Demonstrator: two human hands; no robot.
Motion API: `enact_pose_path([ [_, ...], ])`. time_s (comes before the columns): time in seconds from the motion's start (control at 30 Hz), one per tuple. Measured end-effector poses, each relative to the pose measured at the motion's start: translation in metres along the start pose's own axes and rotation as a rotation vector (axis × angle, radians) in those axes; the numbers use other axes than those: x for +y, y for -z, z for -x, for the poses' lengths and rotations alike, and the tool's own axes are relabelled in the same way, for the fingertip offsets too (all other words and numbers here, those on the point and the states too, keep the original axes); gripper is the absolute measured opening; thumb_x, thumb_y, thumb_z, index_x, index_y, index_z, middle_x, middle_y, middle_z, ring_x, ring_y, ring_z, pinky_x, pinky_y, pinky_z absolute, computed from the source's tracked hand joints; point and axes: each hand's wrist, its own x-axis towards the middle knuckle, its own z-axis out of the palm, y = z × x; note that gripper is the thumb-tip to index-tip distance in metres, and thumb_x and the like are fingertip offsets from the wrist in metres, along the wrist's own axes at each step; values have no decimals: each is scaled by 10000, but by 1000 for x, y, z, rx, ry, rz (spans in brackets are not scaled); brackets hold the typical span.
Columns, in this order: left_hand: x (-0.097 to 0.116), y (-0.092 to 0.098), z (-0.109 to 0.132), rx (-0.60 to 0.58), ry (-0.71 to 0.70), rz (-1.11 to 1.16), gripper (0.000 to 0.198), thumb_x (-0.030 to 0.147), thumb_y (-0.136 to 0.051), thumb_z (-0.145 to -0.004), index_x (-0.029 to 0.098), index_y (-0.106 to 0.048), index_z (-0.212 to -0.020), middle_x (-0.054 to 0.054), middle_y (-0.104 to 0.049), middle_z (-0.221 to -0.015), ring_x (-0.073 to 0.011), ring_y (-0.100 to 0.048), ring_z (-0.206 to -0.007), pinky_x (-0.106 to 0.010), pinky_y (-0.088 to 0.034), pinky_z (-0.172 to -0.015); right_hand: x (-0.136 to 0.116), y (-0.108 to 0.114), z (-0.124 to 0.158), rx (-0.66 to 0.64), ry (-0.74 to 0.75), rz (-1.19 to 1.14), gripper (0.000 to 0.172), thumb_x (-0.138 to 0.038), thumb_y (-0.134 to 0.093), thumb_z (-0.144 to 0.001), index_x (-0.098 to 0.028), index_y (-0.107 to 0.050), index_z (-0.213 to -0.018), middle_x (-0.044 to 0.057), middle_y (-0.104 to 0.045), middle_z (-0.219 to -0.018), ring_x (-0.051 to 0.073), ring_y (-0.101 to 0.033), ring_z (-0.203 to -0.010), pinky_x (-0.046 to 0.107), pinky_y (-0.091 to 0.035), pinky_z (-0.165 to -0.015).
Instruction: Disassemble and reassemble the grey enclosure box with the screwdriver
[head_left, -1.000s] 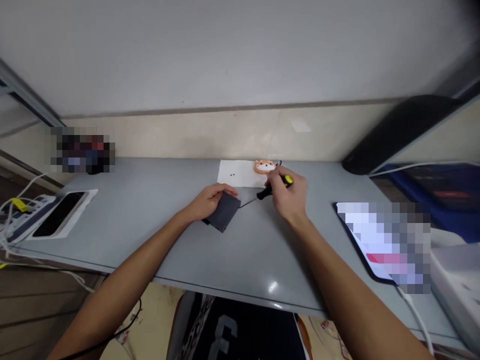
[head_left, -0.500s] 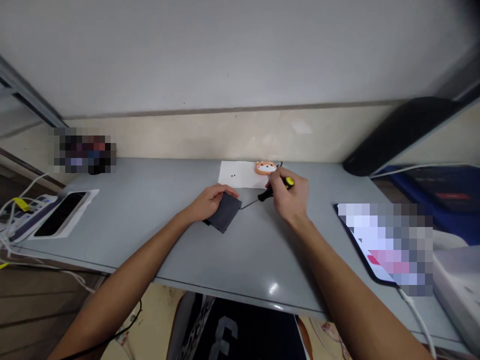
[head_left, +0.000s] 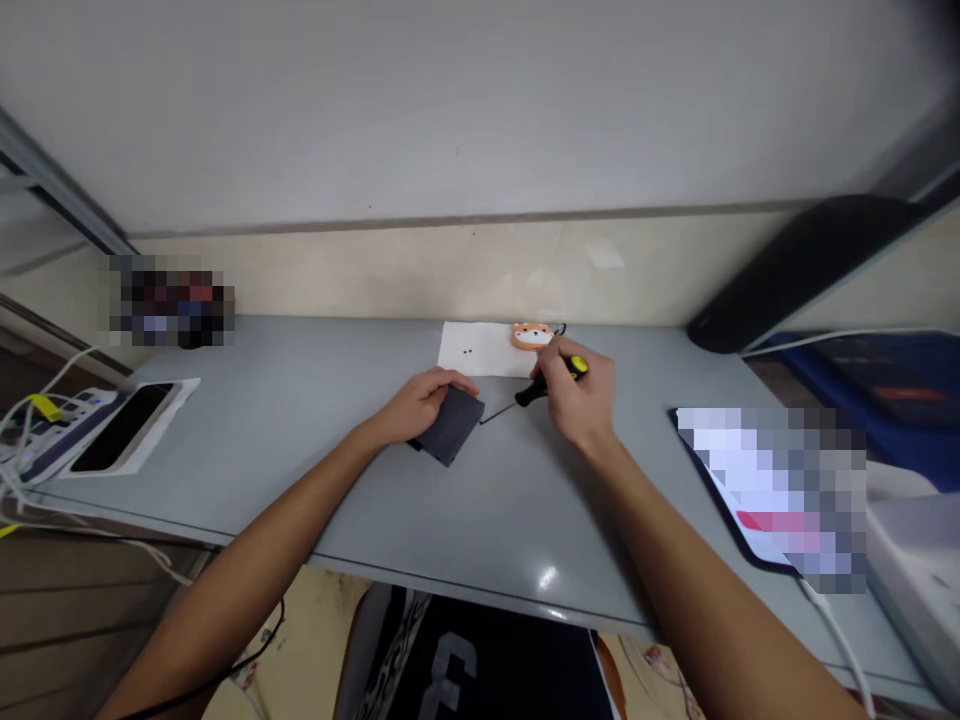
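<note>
My left hand grips a small dark grey, flat box-shaped case by its left side and far edge, tilted on the table. In my right hand is a black and yellow screwdriver, held by the handle. Its thin shaft points left and down, with the tip close to the case's right edge; whether they touch I cannot tell. Beyond both hands lies a white sheet of paper with a few tiny dark bits on it. An orange and white animal-face item rests on the paper's right end.
A phone on white paper lies at the left, beside a power strip with cables. A tablet, partly blurred, is on the right with a white cable. A dark rolled cylinder leans at the back right of the grey table.
The screwdriver tip has shifted slightly down and left along the case's right edge. My left hand and the case stay almost where they were.
</note>
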Motion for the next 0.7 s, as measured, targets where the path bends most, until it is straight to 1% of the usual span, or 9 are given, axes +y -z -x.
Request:
enact_pose_path([
  [0.13,-3,0,0,5,-12,-2,383,106,-386,-958,221,-738,-1059,-56,-755,-1138,-193,-673,-1073,-389,-510,-1003,0,-3,3,-39,-11,-43,315,-224,-534,-860,-193,-552,-547,-27,-454,-544,119,-426,-563,303,-309,-573],
  [0.27,-6,0,-1,8,-17,-2,378,118,-389,-964,220,-736,-1075,-57,-754,-1151,-194,-678,-1072,-390,-510,-1007,-3,-11,11,-146,-23,-123,323,-239,-534,-880,-193,-560,-561,-22,-472,-570,123,-442,-578,298,-327,-582],
  [0.33,-7,0,-1,9,-12,-5,384,105,-392,-952,221,-733,-1087,-52,-753,-1161,-190,-678,-1076,-384,-509,-1017,-7,-16,16,-200,-25,-133,334,-257,-532,-897,-192,-564,-572,-18,-485,-579,125,-444,-584,295,-340,-588],
  [0.43,-8,0,-2,6,-22,-7,396,84,-396,-931,218,-728,-1103,-46,-752,-1167,-185,-677,-1083,-376,-504,-1028,-14,-20,22,-245,-42,-122,347,-264,-531,-905,-192,-549,-567,-19,-474,-565,122,-423,-579,290,-331,-576],
  [0.53,-9,0,-2,10,-37,-7,392,78,-401,-930,215,-726,-1100,-47,-753,-1165,-186,-677,-1081,-379,-502,-1030,-19,-20,23,-255,-42,-124,341,-252,-532,-896,-193,-541,-560,-21,-470,-552,119,-413,-568,290,-319,-565],
  [0.7,-10,0,-1,13,-21,-12,402,75,-386,-940,223,-726,-1097,-45,-750,-1167,-185,-677,-1083,-376,-501,-1025,-22,-18,22,-223,0,-141,350,-252,-523,-901,-193,-537,-556,-21,-463,-556,113,-408,-564,293,-319,-567],
])
